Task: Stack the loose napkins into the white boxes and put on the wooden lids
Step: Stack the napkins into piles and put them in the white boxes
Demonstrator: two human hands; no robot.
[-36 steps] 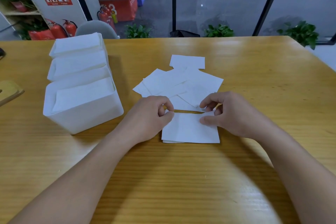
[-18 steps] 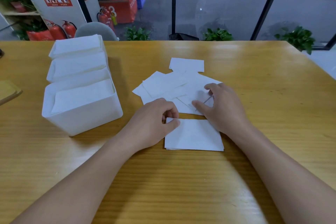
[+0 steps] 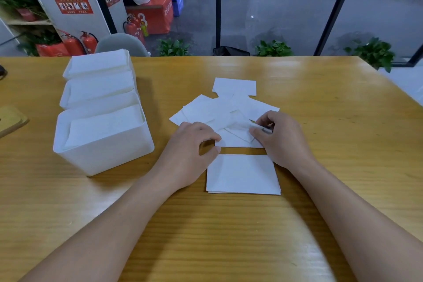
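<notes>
Table: I see a yellow wooden tabletop [image 3: 297, 224] filling the near view, with a glass wall and potted plants beyond its far edge.
Squared stack: nearest me, a small neat pile of napkins [image 3: 243, 174] lies flat between my forearms, edges aligned; I judge it is being built here so it can go into a box in one lift.
Left hand: my left hand [image 3: 190, 151] has its fingers curled, thumb and forefinger pinching the near left edge of a loose napkin [image 3: 233, 141] just beyond the stack.
Right hand: my right hand [image 3: 281, 139] pinches that sheet's right side, fingers bent; both ends held, probably to keep it flat.
Loose napkins: the scattered heap [image 3: 219, 110] overlaps behind the hands.
White boxes: three boxes [image 3: 103, 144] in a row at left, each holding napkins, none lidded.
Wooden lid: one lid [image 3: 11, 119] sits at the left edge, well apart.
</notes>
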